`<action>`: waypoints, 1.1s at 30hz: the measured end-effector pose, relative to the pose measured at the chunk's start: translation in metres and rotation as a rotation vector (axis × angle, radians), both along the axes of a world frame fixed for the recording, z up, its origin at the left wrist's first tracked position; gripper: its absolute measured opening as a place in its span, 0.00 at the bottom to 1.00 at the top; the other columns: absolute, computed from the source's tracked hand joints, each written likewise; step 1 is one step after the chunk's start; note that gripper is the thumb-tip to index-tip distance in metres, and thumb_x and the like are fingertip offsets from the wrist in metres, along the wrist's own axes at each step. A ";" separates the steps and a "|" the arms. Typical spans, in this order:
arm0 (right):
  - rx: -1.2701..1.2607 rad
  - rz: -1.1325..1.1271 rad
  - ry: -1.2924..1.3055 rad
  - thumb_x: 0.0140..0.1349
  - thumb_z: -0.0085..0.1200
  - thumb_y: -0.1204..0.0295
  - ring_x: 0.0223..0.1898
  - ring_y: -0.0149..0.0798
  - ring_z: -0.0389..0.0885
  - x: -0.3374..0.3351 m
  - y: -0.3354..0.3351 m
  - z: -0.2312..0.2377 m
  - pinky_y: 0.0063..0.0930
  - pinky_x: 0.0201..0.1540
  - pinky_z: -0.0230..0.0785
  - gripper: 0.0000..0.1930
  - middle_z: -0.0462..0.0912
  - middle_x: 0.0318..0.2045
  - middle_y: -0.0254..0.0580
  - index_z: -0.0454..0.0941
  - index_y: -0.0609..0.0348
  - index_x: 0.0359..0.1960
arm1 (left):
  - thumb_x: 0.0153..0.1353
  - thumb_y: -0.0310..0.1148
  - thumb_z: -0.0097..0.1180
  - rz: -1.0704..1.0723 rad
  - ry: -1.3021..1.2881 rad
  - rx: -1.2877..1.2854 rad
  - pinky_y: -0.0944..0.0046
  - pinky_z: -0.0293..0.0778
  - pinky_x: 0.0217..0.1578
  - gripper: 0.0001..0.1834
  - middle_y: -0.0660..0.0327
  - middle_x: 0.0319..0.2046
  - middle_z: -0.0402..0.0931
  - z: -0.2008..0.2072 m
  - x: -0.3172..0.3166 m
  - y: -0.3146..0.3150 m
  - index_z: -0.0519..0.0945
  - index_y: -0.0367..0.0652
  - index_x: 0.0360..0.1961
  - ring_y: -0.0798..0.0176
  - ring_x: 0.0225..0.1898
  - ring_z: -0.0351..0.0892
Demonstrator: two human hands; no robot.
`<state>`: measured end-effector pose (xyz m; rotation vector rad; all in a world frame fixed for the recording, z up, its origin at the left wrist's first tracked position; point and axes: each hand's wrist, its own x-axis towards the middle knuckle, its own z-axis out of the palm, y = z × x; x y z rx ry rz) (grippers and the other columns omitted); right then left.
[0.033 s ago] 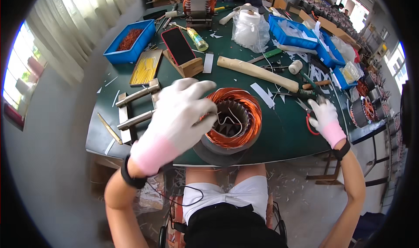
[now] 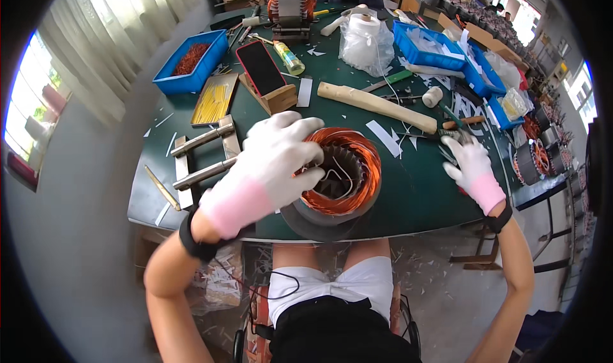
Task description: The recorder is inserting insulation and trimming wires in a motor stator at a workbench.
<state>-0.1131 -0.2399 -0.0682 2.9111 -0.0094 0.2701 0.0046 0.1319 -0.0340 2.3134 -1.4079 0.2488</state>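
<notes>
A motor stator [image 2: 369,165] with orange copper windings stands near the table's front edge. A white cord [image 2: 348,183] loops inside its bore. My left hand [image 2: 271,158], in a white glove with a pink cuff, reaches over the stator's left side. Its fingers are bent, with a gap between thumb and forefinger at the winding; nothing shows in that gap. Off to the right, my gloved right hand [image 2: 471,165] hovers low over the table with its fingers spread. Beneath it lie scissors, mostly hidden, with a bit of red handle [image 2: 461,190] showing.
Left of the stator lies a metal bar frame [image 2: 204,171]. A wooden stick [image 2: 377,106] lies behind it, near a phone [image 2: 260,67] on a wooden stand. Blue bins [image 2: 191,85] hold wire at left and paper at right. A wrapped cord spool [image 2: 365,40] stands farther back.
My right hand has shifted a little left, over the scissors, and its fingers have spread. The left hand has turned slightly at the winding, and its thumb and forefinger are farther apart.
</notes>
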 end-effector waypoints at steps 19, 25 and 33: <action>1.963 0.202 0.416 0.66 0.48 0.62 0.34 0.27 0.74 0.107 0.134 -0.015 0.22 0.43 0.67 0.15 0.78 0.29 0.35 0.79 0.63 0.32 | 0.64 0.30 0.45 -0.088 0.285 0.046 0.64 0.66 0.57 0.14 0.49 0.50 0.71 0.004 0.064 -0.042 0.77 0.32 0.44 0.54 0.54 0.71; 2.089 0.339 0.207 0.73 0.41 0.64 0.35 0.26 0.76 0.091 0.139 -0.027 0.18 0.46 0.71 0.19 0.76 0.30 0.33 0.71 0.69 0.52 | 0.67 0.32 0.44 -0.130 0.434 -0.029 0.60 0.62 0.61 0.13 0.51 0.59 0.69 -0.027 0.035 -0.023 0.78 0.37 0.45 0.53 0.58 0.69; 1.357 0.566 -0.024 0.73 0.35 0.68 0.47 0.32 0.76 0.095 0.143 -0.017 0.26 0.55 0.66 0.16 0.79 0.44 0.39 0.75 0.62 0.49 | 0.61 0.29 0.46 -0.272 -0.067 0.116 0.61 0.69 0.51 0.09 0.48 0.42 0.73 -0.006 0.049 -0.024 0.73 0.35 0.27 0.49 0.46 0.71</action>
